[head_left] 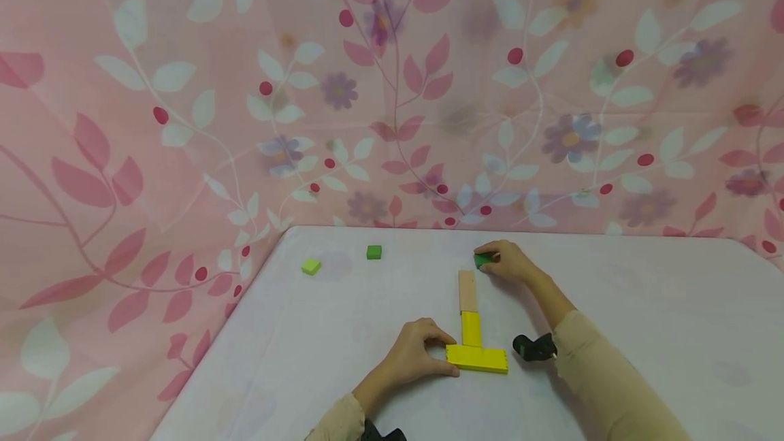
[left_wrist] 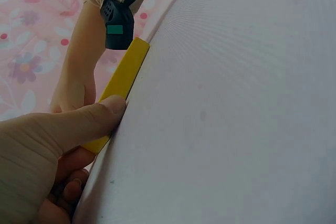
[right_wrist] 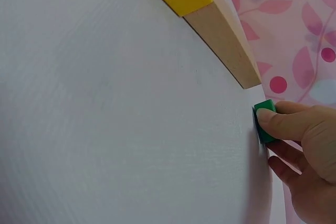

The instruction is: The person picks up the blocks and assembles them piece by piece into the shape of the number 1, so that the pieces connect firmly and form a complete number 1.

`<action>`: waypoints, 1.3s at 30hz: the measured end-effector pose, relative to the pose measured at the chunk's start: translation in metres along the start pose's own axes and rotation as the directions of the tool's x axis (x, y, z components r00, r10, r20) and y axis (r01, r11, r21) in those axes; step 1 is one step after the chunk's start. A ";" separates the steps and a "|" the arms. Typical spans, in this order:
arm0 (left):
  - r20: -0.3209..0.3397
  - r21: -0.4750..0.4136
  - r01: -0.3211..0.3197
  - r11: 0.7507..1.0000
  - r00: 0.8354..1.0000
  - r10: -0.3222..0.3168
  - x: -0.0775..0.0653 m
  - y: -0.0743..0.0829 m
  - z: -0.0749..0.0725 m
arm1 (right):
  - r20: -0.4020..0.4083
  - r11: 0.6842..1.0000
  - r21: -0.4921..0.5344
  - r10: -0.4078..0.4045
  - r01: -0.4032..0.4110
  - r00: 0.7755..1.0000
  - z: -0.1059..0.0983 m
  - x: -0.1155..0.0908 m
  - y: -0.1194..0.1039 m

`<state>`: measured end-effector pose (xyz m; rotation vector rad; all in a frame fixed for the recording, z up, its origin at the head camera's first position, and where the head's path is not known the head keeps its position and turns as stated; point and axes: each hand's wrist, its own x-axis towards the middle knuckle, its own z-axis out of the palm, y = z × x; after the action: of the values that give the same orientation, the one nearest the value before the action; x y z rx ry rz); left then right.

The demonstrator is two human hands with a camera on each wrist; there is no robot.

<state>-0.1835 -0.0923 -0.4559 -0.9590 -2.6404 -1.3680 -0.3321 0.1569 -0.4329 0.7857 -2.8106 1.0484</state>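
Observation:
Between thumb and fingers, my right hand [head_left: 510, 263] pinches a small green block [right_wrist: 266, 121], just beyond the far end of a plain wooden block [head_left: 467, 291]. A gap shows between the green and wooden blocks in the right wrist view. The wooden block lies end to end with a yellow block [head_left: 471, 329], which meets the middle of a longer yellow block [head_left: 480, 358] lying crosswise. My left hand [head_left: 412, 351] grips the left end of that crosswise block, its thumb [left_wrist: 102, 115] lying along the block in the left wrist view.
Toward the back left of the white table [head_left: 294, 332] lie another green block [head_left: 374, 252] and a light green block [head_left: 311, 267]. A floral pink curtain [head_left: 392, 87] hangs behind the table. A black wrist camera [head_left: 534, 347] on the right arm sits near the yellow blocks.

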 end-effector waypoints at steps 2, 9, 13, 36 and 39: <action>-0.001 -0.002 -0.001 1.000 1.000 0.001 0.000 0.000 0.000 | 0.005 1.000 -0.005 -0.011 0.011 1.000 0.001 0.002 -0.002; 0.001 -0.008 -0.002 1.000 1.000 0.002 0.000 -0.001 -0.001 | 0.030 1.000 -0.010 -0.026 0.026 0.999 0.003 0.007 -0.006; 0.001 -0.010 0.002 1.000 1.000 -0.002 0.000 -0.001 0.000 | 0.058 1.000 -0.019 -0.005 0.006 0.998 0.005 0.006 -0.006; 0.005 -0.006 0.008 1.000 1.000 -0.008 0.001 -0.002 -0.001 | 0.140 0.995 0.091 -0.044 0.031 0.989 -0.001 0.001 -0.005; 0.005 -0.006 0.001 1.000 1.000 -0.001 0.001 -0.002 0.000 | 0.151 0.994 0.099 -0.051 0.036 0.987 0.000 0.000 -0.004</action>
<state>-0.1853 -0.0927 -0.4571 -0.9628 -2.6427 -1.3767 -0.3307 0.1544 -0.4306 0.9737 -2.8710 1.1722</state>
